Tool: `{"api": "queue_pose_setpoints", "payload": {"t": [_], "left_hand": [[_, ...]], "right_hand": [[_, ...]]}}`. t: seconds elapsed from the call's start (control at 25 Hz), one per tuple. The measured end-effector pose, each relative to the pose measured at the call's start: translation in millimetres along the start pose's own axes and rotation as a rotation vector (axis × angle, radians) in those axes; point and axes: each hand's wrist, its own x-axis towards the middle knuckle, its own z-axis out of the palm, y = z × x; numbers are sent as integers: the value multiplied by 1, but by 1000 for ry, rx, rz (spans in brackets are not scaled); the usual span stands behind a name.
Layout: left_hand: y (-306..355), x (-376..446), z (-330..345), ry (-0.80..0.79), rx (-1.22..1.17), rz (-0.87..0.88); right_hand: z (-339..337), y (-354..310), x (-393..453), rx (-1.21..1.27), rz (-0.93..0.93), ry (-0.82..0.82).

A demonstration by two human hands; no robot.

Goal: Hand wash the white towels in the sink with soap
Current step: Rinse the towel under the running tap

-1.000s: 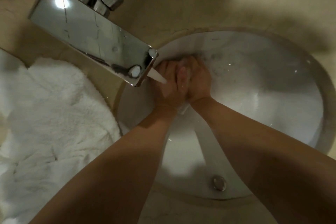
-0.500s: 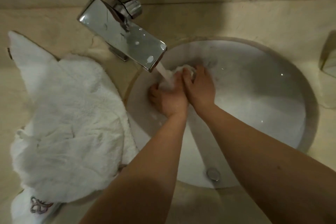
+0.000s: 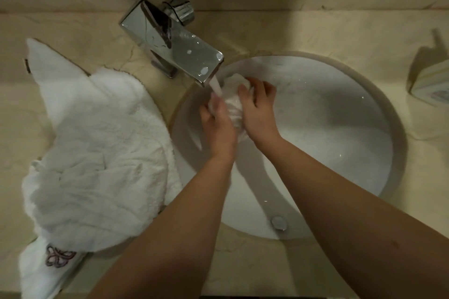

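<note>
Water [image 3: 216, 86] pours from the tap [image 3: 175, 43] onto the left hand [image 3: 220, 126]; both it and the right hand [image 3: 258, 110] grip a bunched white towel [image 3: 233, 102] between them over the sink [image 3: 340, 128].

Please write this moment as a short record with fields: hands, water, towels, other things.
hands: left hand and right hand both grip a small white cloth over the sink
water: runs from the faucet onto the cloth
towels: white towel pile on the counter, left of the sink
other things: drain; box at right edge
</note>
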Motion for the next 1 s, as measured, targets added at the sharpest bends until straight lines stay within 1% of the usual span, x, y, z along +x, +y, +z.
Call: {"api": "queue_pose_setpoints", "payload": {"t": [0.08,0.16,0.2,0.28,0.36,0.44,0.48,0.6,0.64,0.68,0.76,0.84,0.92,1.0], "left_hand": [[4,5,-6,44,-11,96],[4,6,-9,82,20,178],[2,7,-10,92,46,203],[-4,10,-10,75,117,246],[-10,13,-8,14,160,296],[-15,20,-4,-25,197,346],[-15,22,-3,-37,219,385],[-22,33,-2,-40,341,543],[-24,39,-3,-50,365,565],[-25,44,-4,-86,360,566],[-22,44,-3,-221,270,459],[-23,45,-2,-323,248,357],[-30,47,-2,-367,279,291],[-34,48,3,-320,275,283]], "right_hand": [[5,-6,1,132,45,12],[8,-8,0,269,147,8],[10,-5,0,299,197,2],[15,7,-1,277,243,0],[17,19,-3,207,218,43],[16,22,-5,194,158,104],[16,23,-5,173,110,118],[19,22,-7,-5,-74,123],[20,22,-6,-58,-110,125],[21,24,-4,-107,-139,132],[22,28,2,-183,-187,131],[24,32,6,-220,-197,108],[26,36,8,-173,-132,129],[29,45,12,-143,-56,172]]}}
